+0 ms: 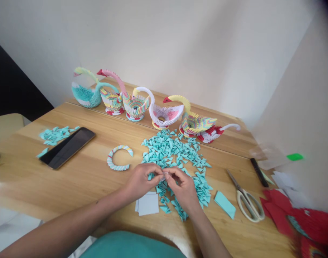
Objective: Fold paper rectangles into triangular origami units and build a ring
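A small pale piece of paper (164,176) is pinched between my two hands; its exact shape is mostly hidden by the fingers. My left hand (144,179) grips it from the left with thumb and forefinger. From the other side, my right hand (182,184) has its fingertips closed on the same piece. Both hands are above a wide heap of folded turquoise paper triangles (174,147). Just below my left hand lies a stack of white paper rectangles (148,204). A curved striped paper piece (118,167), made of interlocked folds, rests to the left.
Several folded-paper swans (135,107) stand along the back. A phone (68,147) and more turquoise triangles (55,135) lie left. Scissors (247,202), turquoise paper rectangles (225,204), a black strip-like object (259,172) and red paper (279,208) lie right.
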`<state>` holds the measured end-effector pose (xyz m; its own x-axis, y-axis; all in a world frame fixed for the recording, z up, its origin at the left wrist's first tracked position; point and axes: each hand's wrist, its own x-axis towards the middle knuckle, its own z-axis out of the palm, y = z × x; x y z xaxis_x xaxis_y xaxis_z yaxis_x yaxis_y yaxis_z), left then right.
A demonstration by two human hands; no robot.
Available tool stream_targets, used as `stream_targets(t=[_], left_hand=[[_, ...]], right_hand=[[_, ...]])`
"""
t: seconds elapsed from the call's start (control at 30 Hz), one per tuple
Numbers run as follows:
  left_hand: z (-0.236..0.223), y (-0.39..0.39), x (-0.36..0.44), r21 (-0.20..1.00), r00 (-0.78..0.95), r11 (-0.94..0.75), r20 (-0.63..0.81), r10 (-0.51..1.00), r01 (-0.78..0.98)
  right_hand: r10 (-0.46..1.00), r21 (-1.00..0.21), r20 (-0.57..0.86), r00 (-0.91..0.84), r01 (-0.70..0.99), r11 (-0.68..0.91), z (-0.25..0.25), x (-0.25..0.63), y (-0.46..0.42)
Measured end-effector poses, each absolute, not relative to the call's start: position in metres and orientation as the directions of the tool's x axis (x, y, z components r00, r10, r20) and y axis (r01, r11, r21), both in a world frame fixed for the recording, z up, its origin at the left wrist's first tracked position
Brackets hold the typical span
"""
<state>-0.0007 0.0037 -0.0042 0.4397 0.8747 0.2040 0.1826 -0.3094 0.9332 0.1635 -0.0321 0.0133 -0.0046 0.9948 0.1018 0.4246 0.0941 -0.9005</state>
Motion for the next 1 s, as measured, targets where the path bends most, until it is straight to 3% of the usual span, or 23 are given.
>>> stream_targets(t=[0.67,0.83,1.0], left_hand=[[-0.0038,0.0031,-0.0012,0.917,0.433,-0.345,0.232,0.871,0.202],[-0.0035,0.0006,-0.0012,0.867,0.444,-0.442,0.31,0.841,0.231],[-0.0066,-0.0043,0.0001,0.727,0.46,-0.629,0.475,0.75,0.275]], right_hand=[[0.998,-0.906,0.059,-0.034,0.418,0.068,0.0143,0.1646,-0.0317],[0.998,-0.896,0.059,-0.022,0.441,0.063,0.0147,0.1637,-0.0323],[0.99,-0.87,0.143,0.005,0.477,0.123,0.011,0.1622,-0.0342]])
